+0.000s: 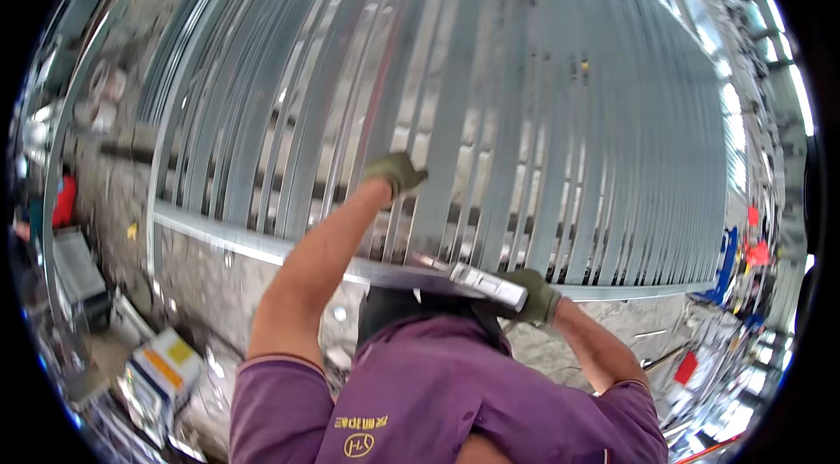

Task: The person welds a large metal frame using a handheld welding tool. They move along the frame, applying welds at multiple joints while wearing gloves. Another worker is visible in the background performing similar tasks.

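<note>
My left hand (396, 174), in an olive-green glove, rests among the long grey metal slats (435, 209). Its fingers look curled over the edge of one slat, with the thumb side pointing right. Close to my body, my gloved right hand (532, 298) is closed around a silver-white, box-shaped tool (488, 285). A thin reddish tip on the tool points left, over the near rail (385, 276) of the frame. The tool's exact kind does not show, and its far end is covered by my right hand.
Slats lie side by side across the metal frame, blurred at the far right. On the floor at lower left stands a white box-shaped machine (166, 368) with an orange label. Red pieces (687, 368) and scattered clutter lie at right, near a blue object (724, 267).
</note>
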Tool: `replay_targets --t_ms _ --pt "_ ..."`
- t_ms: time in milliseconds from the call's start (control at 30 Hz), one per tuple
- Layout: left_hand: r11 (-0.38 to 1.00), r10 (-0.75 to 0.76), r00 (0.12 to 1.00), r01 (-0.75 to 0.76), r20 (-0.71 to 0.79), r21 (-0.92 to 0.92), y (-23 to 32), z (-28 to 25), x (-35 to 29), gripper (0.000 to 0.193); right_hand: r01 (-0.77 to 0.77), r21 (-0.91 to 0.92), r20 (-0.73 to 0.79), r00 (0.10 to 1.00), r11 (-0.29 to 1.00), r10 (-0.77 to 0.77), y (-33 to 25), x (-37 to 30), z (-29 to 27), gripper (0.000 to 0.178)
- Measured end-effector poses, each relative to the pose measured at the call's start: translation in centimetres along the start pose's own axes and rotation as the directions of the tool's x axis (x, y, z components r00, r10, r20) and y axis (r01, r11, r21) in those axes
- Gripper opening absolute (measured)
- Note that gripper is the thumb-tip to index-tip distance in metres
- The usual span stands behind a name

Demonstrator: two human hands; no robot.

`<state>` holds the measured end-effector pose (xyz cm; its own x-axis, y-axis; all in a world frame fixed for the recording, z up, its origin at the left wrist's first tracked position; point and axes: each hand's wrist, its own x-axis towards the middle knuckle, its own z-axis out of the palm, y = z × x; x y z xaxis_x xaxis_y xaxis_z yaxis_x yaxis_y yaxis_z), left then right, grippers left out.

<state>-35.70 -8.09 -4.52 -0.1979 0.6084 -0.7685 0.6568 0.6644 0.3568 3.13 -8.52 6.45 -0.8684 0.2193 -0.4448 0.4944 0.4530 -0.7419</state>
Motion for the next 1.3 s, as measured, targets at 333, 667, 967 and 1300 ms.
replay_targets --t_ms 333,667,967,1300 --pt "0.988 0.066 0.996 -0.056 -0.064 0.142 -5.2 1.2 -4.4 0.041 -0.026 0.061 0.254 0.967 0.998 0.010 -2.2 5.0 -5.8 0.038" --pt "0.971 0.090 0.994 -0.073 -0.066 0.226 -4.5 2.8 -1.9 0.040 -0.389 0.145 0.453 0.843 0.910 0.289 -2.9 11.3 -10.9 0.051" --pt "0.966 0.035 0.999 -0.043 0.035 0.256 -3.5 2.0 -1.7 0.028 -0.247 0.290 0.591 0.806 0.925 0.029 1.1 14.7 -8.3 0.060" --pt "0.985 -0.024 0.998 0.013 0.061 0.172 -3.3 2.5 -0.6 0.035 -0.181 0.377 0.554 0.830 0.908 -0.065 4.7 15.3 -5.8 0.062"
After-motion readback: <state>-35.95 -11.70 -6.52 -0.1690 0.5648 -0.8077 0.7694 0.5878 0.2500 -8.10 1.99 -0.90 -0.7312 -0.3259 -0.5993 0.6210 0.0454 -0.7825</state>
